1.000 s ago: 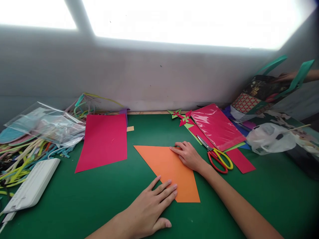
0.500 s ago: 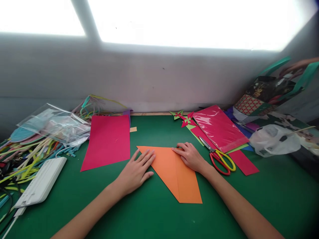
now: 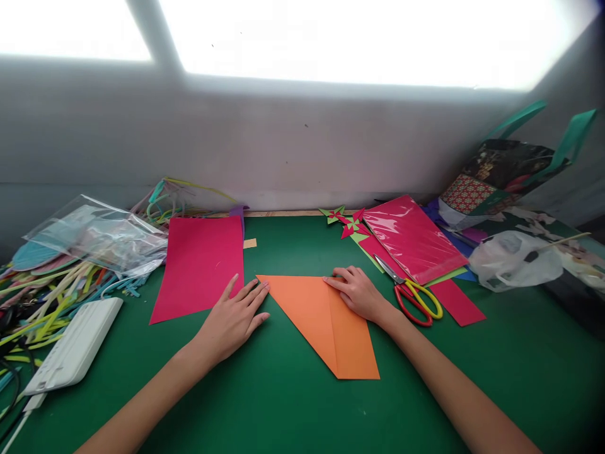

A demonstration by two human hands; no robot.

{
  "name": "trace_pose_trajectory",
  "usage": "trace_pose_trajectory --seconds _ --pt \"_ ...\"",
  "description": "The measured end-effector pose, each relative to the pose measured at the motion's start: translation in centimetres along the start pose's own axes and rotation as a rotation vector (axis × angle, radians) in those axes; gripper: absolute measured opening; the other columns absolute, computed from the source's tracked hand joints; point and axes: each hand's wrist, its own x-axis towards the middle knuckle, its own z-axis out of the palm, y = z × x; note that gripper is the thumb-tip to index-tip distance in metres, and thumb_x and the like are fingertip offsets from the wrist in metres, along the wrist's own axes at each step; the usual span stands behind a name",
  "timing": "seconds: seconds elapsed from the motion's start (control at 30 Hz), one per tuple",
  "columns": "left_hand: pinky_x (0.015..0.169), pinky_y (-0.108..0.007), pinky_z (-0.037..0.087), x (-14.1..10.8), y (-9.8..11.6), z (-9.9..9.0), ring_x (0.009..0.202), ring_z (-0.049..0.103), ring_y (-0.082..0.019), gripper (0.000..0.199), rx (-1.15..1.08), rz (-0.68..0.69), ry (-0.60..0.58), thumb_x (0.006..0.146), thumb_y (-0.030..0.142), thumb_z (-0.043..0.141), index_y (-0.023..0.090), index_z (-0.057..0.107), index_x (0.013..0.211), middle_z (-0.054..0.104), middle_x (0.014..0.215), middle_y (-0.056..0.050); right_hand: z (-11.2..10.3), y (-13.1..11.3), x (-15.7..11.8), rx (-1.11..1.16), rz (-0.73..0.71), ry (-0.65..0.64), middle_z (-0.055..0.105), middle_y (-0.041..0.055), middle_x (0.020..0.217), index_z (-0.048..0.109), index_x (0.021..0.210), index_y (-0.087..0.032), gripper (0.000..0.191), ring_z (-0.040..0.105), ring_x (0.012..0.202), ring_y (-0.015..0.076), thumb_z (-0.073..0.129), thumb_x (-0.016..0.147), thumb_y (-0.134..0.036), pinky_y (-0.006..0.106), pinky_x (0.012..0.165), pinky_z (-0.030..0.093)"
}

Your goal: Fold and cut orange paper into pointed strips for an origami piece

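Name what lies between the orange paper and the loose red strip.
Head view: the person's right forearm, then the scissors with red and yellow handles.

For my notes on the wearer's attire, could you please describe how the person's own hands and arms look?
The left hand and right hand are bare: no glove, ring, watch or bracelet shows. No sleeve shows on either forearm. The nails are too small to tell whether they are polished.
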Motion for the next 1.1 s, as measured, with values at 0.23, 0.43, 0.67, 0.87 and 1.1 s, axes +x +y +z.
trace_pose_trajectory --seconds 0.23,0.43,0.67,0.87,1.1 --pt "0.132 -0.064 0.008 0.0 -0.6 -0.2 0.149 0.048 -0.034 0.059 0.043 -0.061 -0.009 0.111 0.052 0.034 0.022 0.046 0.161 0.054 0.158 -0.011 0.0 0.0 0.0 -0.003 -0.01 0.002 0.064 0.0122 0.134 0.065 0.142 -0.025 0.048 0.054 0.103 0.0277 0.049 0.1 -0.009 0.042 0.089 0.044" --pt "0.133 -0.063 0.006 0.5 -0.8 0.3 0.157 0.035 -0.032 0.061 0.064 -0.047 0.014 0.111 0.052 0.036 0.021 0.04 0.164 0.045 0.164 -0.009 0.2 0.0 0.0 -0.01 -0.011 0.015 0.064 0.0121 0.134 0.065 0.142 -0.026 0.048 0.054 0.103 0.0276 0.05 0.1 -0.009 0.042 0.09 0.044" --pt "0.13 -0.069 0.0 -0.3 -2.3 0.3 0.155 0.038 -0.036 0.062 0.065 -0.091 0.003 0.111 0.053 0.035 0.024 0.036 0.165 0.046 0.164 -0.008 0.3 0.1 0.0 -0.012 -0.01 0.006 0.064 0.0121 0.135 0.065 0.143 -0.026 0.048 0.055 0.103 0.0281 0.049 0.101 -0.01 0.043 0.089 0.045" --pt "0.133 -0.057 -0.001 0.0 1.3 -0.1 0.16 0.029 -0.029 0.064 0.023 0.036 0.006 0.111 0.05 0.037 0.025 0.026 0.169 0.034 0.171 -0.005 0.2 0.1 -0.1 0.0 -0.004 0.012 0.064 0.0118 0.135 0.065 0.143 -0.028 0.05 0.055 0.103 0.0282 0.05 0.099 -0.009 0.043 0.089 0.045" --pt "0.133 -0.051 -0.007 -1.6 2.7 -0.1 0.158 0.034 -0.027 0.068 -0.034 0.093 -0.043 0.111 0.054 0.039 0.025 0.022 0.17 0.037 0.169 -0.005 0.2 0.2 0.0 0.001 -0.003 -0.005 0.064 0.012 0.135 0.064 0.144 -0.027 0.049 0.054 0.103 0.028 0.049 0.101 -0.01 0.043 0.089 0.045"
